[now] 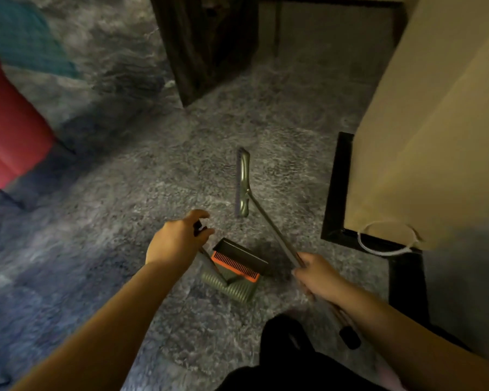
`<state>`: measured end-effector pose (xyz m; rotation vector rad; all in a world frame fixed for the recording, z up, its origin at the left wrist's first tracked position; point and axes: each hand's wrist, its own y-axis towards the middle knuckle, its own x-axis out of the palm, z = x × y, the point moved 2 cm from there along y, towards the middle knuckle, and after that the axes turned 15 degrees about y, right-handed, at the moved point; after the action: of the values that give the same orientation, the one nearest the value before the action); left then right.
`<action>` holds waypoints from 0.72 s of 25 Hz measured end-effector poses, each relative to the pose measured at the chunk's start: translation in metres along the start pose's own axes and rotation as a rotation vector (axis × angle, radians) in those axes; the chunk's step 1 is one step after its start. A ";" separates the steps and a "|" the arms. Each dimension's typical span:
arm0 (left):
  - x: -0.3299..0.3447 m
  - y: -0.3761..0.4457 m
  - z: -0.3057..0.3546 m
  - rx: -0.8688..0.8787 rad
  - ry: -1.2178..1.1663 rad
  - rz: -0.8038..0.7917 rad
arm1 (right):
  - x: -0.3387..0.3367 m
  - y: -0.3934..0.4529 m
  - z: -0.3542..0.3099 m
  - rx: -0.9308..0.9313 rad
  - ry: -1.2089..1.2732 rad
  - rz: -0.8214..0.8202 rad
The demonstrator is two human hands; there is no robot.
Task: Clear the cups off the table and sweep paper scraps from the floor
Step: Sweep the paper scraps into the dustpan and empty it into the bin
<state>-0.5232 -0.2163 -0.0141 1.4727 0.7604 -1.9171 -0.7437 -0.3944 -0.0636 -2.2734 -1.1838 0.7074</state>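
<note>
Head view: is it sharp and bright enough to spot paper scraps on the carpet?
Head view: dim, with soft motion blur; carpet texture smears toward the edges, wide-angle bending there; broom head and dustpan readable; no scraps discernible.

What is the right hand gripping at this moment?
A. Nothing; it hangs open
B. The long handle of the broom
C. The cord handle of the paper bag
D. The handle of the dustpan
B. The right hand is curled round the broom handle, whose head rests on the carpet ahead, while the left hand holds the dustpan handle.
</note>
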 end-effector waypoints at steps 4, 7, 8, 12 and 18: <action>-0.006 0.063 -0.017 -0.159 -0.070 0.021 | -0.001 0.090 -0.060 0.018 -0.045 -0.096; -0.020 0.103 -0.040 -0.286 -0.100 0.104 | 0.012 0.149 -0.108 0.003 -0.068 -0.160; -0.023 0.115 -0.048 -0.324 -0.115 0.129 | 0.020 0.168 -0.123 -0.006 -0.085 -0.176; -0.024 0.167 -0.095 -0.462 -0.222 0.160 | 0.061 0.247 -0.183 -0.007 -0.132 -0.251; -0.034 0.287 -0.192 -0.592 -0.324 0.179 | 0.137 0.356 -0.291 0.024 -0.214 -0.292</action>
<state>-0.1807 -0.2578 -0.0469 0.8157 0.9049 -1.5548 -0.2798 -0.5123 -0.0962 -1.9834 -1.5580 0.8576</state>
